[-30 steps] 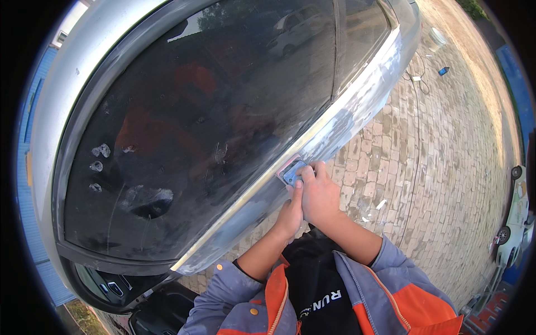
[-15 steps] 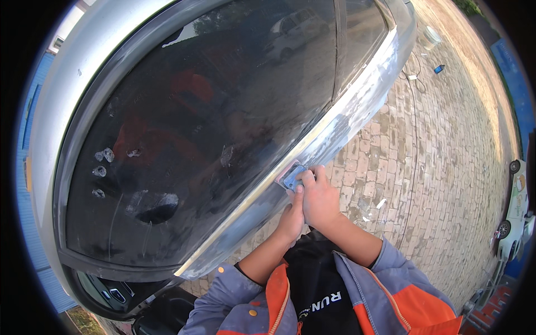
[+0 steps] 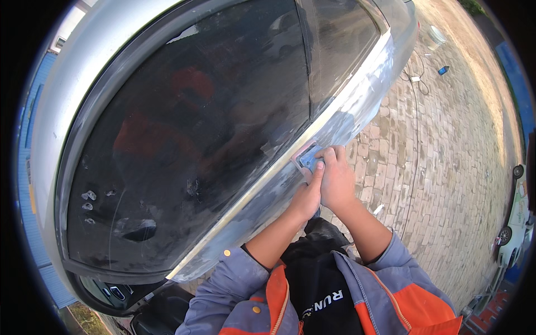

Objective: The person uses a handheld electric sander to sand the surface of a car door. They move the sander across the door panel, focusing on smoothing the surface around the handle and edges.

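Observation:
My left hand (image 3: 307, 195) and my right hand (image 3: 337, 180) are close together, both closed on a blue sanding block (image 3: 309, 159) with a pinkish edge. The block rests against the car's door panel (image 3: 357, 117), which has pale, patchy grey and white sanded areas. A strip of cream masking tape (image 3: 240, 206) runs along the top of the panel, just under the dark side window (image 3: 178, 128), which has whitish smudges. The block lies just beside this tape. My fingers hide part of the block.
The silver roof edge (image 3: 67, 95) curves along the left. Paving bricks (image 3: 441, 184) cover the ground at right, with a bucket (image 3: 436, 37), a small blue container (image 3: 444, 70) and a cable (image 3: 414, 89). A white car (image 3: 511, 218) and metal racks (image 3: 480, 304) are at the far right.
Both hands and the block have moved up and to the right along the panel, following the tape line. The view of the car has shifted slightly.

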{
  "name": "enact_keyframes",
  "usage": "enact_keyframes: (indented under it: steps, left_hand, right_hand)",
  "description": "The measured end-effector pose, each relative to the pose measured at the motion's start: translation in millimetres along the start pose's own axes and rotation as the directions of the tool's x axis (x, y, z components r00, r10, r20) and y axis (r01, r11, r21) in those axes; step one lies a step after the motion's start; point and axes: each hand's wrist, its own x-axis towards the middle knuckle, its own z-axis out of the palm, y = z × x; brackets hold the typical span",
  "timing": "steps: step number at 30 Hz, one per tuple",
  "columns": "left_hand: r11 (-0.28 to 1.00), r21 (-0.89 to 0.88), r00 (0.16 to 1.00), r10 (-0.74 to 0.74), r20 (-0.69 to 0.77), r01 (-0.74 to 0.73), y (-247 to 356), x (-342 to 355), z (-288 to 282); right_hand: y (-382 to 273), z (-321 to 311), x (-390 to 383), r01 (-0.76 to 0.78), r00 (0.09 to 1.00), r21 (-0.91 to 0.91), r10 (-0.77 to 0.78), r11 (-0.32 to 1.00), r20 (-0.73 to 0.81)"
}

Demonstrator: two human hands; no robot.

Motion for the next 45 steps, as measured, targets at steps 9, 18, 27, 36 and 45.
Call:
enact_keyframes:
  steps: [9,18,27,36,45]
  left_hand:
    - [0.972,0.211,0.992,0.114,-0.054,-0.100,58.4,54.5,63.9]
    - [0.961,0.269,0.989,0.102,-0.105,-0.070,28.8,40.7,50.5]
    - [0.980,0.036,0.979,0.196,-0.057,-0.195,-77.0,-38.5,-38.3]
    - [0.944,-0.238,0.973,0.229,-0.027,-0.228,-190.3,-104.2,-138.6]
    - [0.953,0.123,0.960,0.280,0.004,-0.278,-208.1,-102.6,-150.1]
  right_hand:
    - [74.8,-21.4,57.8,-0.008,0.991,0.025,0.011,1.000,-0.136]
    - [83.0,22.8,19.0,0.012,0.950,0.189,0.048,0.982,-0.309]
    - [7.5,83.5,-78.7,0.094,0.973,0.261,-0.033,0.961,-0.230]
    - [-64.7,132.2,-161.8,0.305,0.946,0.252,-0.261,0.918,-0.194]
    - [-47.0,143.8,-167.7,0.352,0.928,0.269,-0.296,0.897,-0.227]
